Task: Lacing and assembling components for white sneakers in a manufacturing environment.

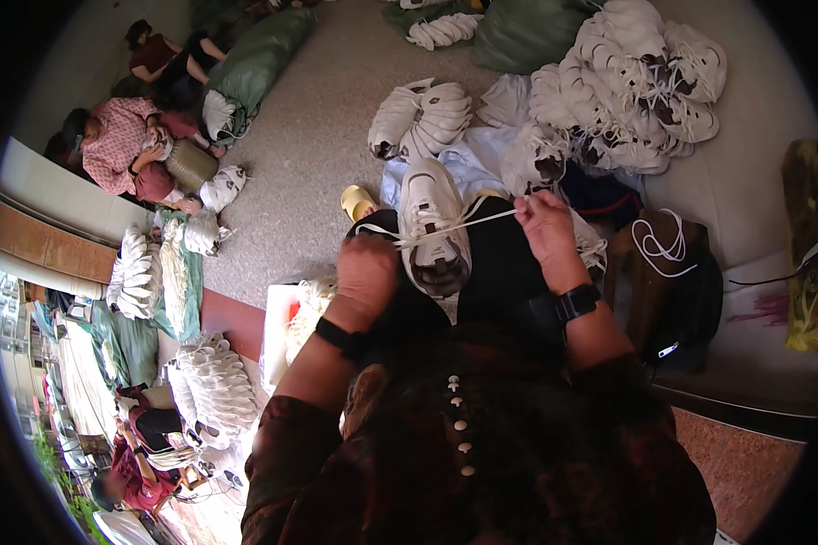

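Observation:
A white sneaker [427, 186] rests between my thighs, its toe pointing away from me and its dark-lined opening toward me. Cream shoelaces [482, 219] cross over its tongue and stretch out to both sides. My left hand [368, 272] is closed at the left of the shoe, gripping one lace end; its fingertips are mostly hidden. To the right and slightly higher, my right hand [547, 227] pinches the other end, pulled taut. Both hands are apart from the shoe itself.
Past my knees lie nested white shoes [436, 118], with a large shoe heap [632, 86] at the far right. A loose white lace [661, 243] lies on a dark brown surface at right. Several people with shoes and green sacks [268, 59] sit along the left.

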`<move>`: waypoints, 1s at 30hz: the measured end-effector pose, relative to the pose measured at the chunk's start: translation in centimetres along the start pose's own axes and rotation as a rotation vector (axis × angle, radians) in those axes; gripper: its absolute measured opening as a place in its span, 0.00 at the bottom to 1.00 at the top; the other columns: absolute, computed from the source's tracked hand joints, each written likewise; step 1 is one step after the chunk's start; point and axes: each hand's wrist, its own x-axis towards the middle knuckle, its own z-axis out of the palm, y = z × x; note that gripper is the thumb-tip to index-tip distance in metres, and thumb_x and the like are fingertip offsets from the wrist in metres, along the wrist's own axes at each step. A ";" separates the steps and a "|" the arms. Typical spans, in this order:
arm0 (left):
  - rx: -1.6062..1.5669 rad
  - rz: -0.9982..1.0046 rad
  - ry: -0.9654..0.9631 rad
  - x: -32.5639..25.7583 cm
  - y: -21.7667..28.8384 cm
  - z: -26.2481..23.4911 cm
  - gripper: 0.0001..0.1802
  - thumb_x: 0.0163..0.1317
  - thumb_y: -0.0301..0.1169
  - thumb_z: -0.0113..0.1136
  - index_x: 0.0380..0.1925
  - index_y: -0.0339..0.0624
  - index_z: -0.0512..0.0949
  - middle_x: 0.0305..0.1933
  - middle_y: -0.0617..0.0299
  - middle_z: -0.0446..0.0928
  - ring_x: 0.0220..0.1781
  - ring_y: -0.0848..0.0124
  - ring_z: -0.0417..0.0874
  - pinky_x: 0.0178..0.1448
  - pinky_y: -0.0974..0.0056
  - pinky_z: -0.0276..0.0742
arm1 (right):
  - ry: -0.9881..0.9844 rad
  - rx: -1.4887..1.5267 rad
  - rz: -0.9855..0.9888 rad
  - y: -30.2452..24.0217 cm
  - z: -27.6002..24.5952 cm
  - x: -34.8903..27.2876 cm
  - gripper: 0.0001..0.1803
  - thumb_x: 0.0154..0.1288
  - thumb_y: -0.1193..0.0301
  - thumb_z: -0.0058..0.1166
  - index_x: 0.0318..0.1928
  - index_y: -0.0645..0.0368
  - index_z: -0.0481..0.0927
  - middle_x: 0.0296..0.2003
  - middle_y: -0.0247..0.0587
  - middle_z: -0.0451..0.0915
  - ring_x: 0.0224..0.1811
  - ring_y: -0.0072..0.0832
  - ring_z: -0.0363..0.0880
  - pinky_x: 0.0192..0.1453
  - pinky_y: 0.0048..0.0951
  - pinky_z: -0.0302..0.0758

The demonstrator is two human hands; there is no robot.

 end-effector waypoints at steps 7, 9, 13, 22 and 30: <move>0.159 -0.776 -0.180 -20.2 -17.5 -1.7 0.05 0.48 0.30 0.60 0.22 0.41 0.76 0.28 0.53 0.77 0.33 0.54 0.78 0.36 0.52 0.74 | 0.434 -0.324 -0.223 -7.1 -12.3 -0.4 0.07 0.60 0.77 0.49 0.25 0.57 0.70 0.21 0.37 0.70 0.20 0.21 0.68 0.17 0.19 0.62; 0.041 -0.768 -0.184 -20.4 -16.3 -0.2 0.05 0.48 0.29 0.60 0.25 0.40 0.77 0.29 0.52 0.77 0.34 0.54 0.78 0.37 0.53 0.74 | 0.333 -0.941 0.025 -7.3 -11.1 -0.7 0.05 0.56 0.76 0.52 0.25 0.59 0.71 0.20 0.36 0.71 0.21 0.27 0.72 0.21 0.25 0.66; -0.290 -0.651 0.011 -15.0 -11.0 1.5 0.09 0.49 0.27 0.59 0.32 0.38 0.78 0.36 0.50 0.78 0.39 0.52 0.78 0.43 0.56 0.75 | -0.102 -1.580 -0.314 -3.2 -1.7 -2.1 0.13 0.45 0.79 0.57 0.34 0.62 0.71 0.30 0.46 0.74 0.32 0.45 0.74 0.38 0.38 0.71; -0.740 -0.188 0.018 -1.4 -1.5 1.4 0.15 0.50 0.29 0.62 0.39 0.36 0.76 0.33 0.49 0.79 0.37 0.54 0.80 0.43 0.58 0.76 | -0.689 -1.548 -0.303 2.4 4.0 -2.3 0.09 0.51 0.75 0.55 0.35 0.61 0.75 0.29 0.49 0.76 0.33 0.46 0.75 0.37 0.41 0.71; -1.132 -0.467 -0.075 -6.7 -10.3 1.1 0.03 0.52 0.20 0.59 0.27 0.36 0.80 0.24 0.65 0.78 0.28 0.79 0.75 0.35 0.71 0.73 | -0.640 -1.674 -0.394 -8.1 1.8 0.6 0.07 0.54 0.69 0.53 0.26 0.61 0.77 0.22 0.49 0.75 0.26 0.46 0.74 0.31 0.37 0.70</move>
